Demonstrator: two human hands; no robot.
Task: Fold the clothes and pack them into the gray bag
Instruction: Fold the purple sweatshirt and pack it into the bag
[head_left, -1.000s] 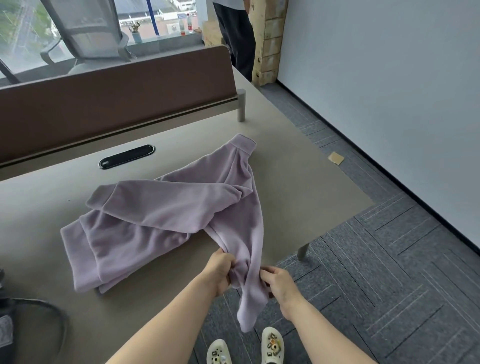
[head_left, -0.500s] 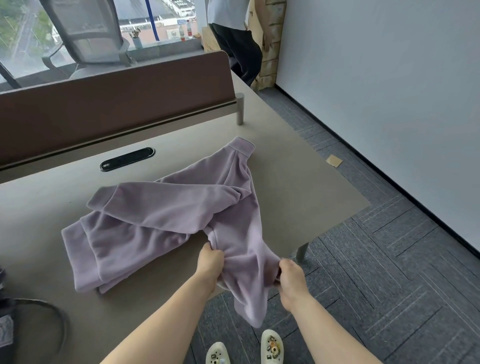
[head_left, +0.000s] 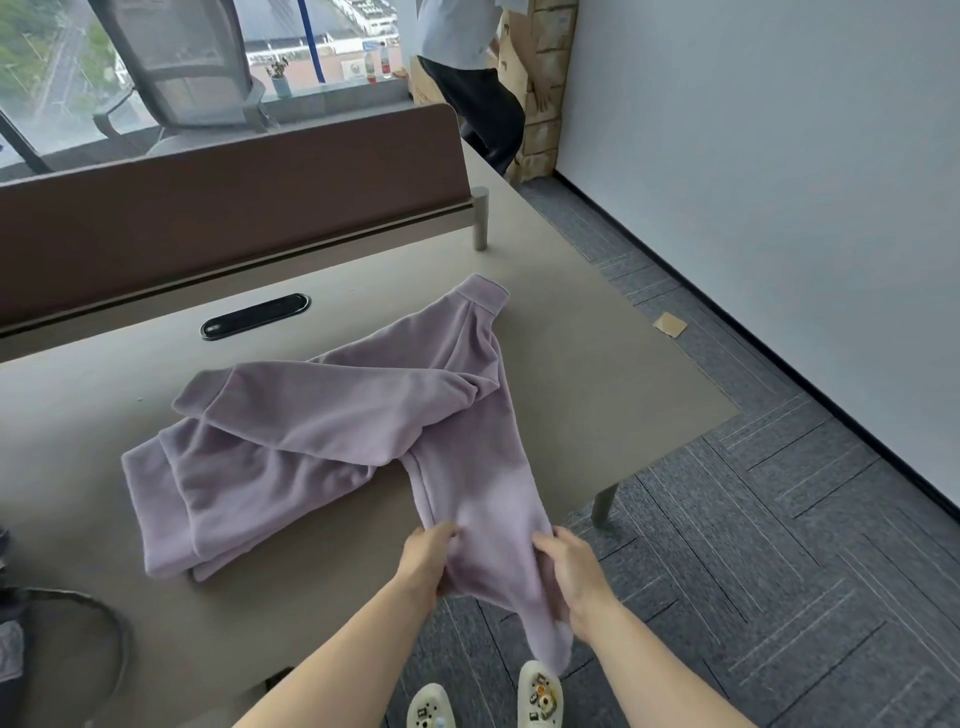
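Lilac fleece, the sweatshirt (head_left: 332, 441) lies across the tan desk (head_left: 597, 364), its body toward your left, one sleeve already folded across the chest, and the collar pointing away toward the brown partition (head_left: 234, 218). From the head camera, the only view you have, the other sleeve runs toward you and hangs off the near edge of the desk, with its cuff dangling just above your shoes (head_left: 540, 696). Your left hand (head_left: 428, 558) pinches that sleeve on its left edge and your right hand (head_left: 569, 566) grips it on the right edge, both with fingers curled into the cloth, so the fabric is spread flat between them

You look to be in the folding step, with the second sleeve still to be laid in. The next move, as I judge it, calls for lifting this sleeve up and across the body so it lies over the first one, keeping it taut so no bunching forms at the shoulder; mind the hanging cuff, which could drag on the edge of the desk

No gray bag is plainly visible here; something dark sits at the far left edge, but you cannot tell what it is. Another person (head_left: 467, 78) stands beyond the desk by the wall
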